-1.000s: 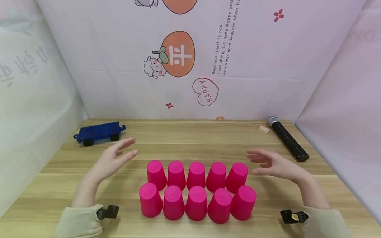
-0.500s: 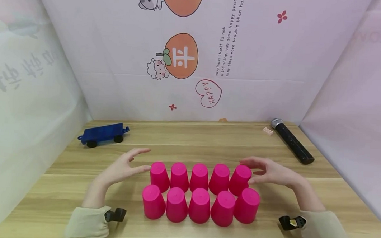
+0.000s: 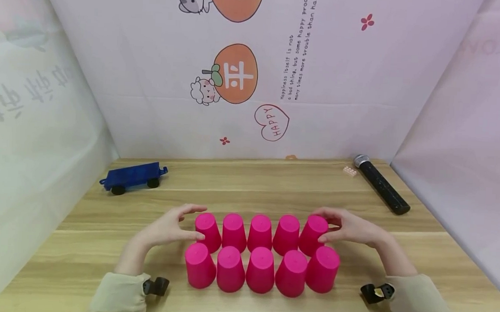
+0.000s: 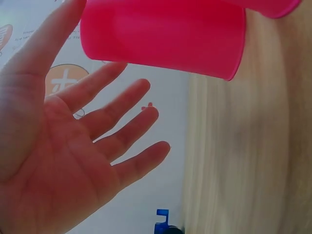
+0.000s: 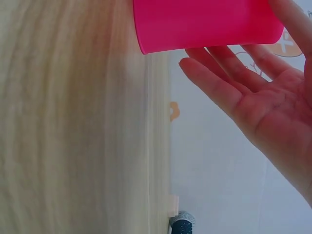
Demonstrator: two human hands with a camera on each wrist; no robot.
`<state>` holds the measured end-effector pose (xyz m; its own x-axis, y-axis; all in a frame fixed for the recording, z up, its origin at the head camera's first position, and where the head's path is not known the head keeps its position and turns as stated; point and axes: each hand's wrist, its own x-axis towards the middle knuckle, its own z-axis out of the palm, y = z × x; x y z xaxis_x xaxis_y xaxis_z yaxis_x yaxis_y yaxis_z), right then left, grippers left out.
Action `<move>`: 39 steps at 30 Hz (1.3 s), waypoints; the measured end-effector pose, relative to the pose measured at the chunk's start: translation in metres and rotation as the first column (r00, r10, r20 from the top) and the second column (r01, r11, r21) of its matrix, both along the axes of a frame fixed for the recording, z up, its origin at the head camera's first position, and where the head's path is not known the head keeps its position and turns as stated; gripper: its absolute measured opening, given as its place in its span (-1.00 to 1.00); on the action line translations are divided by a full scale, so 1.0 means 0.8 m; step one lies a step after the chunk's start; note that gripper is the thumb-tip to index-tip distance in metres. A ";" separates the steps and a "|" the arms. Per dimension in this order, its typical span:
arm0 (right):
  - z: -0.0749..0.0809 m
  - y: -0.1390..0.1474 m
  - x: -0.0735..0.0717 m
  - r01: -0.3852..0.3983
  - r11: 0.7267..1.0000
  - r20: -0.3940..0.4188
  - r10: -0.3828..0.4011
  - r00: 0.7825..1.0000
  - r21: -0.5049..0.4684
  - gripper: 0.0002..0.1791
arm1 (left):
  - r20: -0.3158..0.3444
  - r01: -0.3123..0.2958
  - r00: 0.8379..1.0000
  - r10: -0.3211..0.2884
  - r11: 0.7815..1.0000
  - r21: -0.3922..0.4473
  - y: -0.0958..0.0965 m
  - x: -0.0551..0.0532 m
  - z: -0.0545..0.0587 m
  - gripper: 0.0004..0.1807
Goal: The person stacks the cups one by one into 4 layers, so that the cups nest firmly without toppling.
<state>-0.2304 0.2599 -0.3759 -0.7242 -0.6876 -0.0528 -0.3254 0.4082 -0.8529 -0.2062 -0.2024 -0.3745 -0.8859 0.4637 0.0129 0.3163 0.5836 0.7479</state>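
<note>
Several pink cups stand upside down in two rows on the wooden table. My left hand (image 3: 169, 227) is at the back row's leftmost cup (image 3: 208, 234), its thumb across the near side and its fingers reaching past the far side. In the left wrist view, that hand's fingers (image 4: 127, 129) are spread and gently bent, the palm apart from the cup. At the opposite end, my right hand (image 3: 348, 228) straddles the back row's rightmost cup (image 3: 312, 237). Its fingers (image 5: 219, 83) pass behind that cup with the thumb in front; whether they press on it is unclear.
The front row of cups (image 3: 260, 272) stands close before the back row. A blue toy wagon (image 3: 133, 176) lies at the back left. A black microphone (image 3: 382, 185) and a small pale toy brick (image 3: 349, 171) are at the back right. White printed sheets (image 3: 338, 85) wall the table.
My left hand has moved right and nearer, from beside the wagon to the left end cup. The right hand has moved left around the right end cup. The cups keep their places.
</note>
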 end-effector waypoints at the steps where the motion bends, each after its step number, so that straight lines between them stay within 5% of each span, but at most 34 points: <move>1: -0.001 0.000 0.000 -0.002 1.000 -0.004 0.002 1.000 0.000 -0.45 | 0.004 0.004 1.000 -0.004 1.000 0.002 0.001 0.000 -0.001 -0.23; 12: -0.002 0.001 0.001 -0.011 1.000 -0.009 0.010 1.000 -0.014 -0.49 | 0.040 0.025 0.999 -0.029 0.995 0.098 0.007 0.000 -0.003 -0.43; 31: 0.001 0.001 0.003 0.019 1.000 -0.007 -0.019 1.000 0.013 -0.51 | 0.009 0.019 1.000 -0.021 0.992 0.128 0.015 -0.005 -0.009 -0.47; 39: 0.008 0.003 0.002 0.089 0.996 -0.050 -0.088 0.995 0.017 -0.52 | 0.010 0.012 1.000 -0.013 0.991 0.136 0.012 -0.003 -0.010 -0.48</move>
<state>-0.2287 0.2624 -0.3695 -0.7841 -0.6200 -0.0281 -0.3288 0.4534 -0.8284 -0.2090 -0.1924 -0.3827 -0.8806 0.4692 0.0669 0.3143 0.4725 0.8234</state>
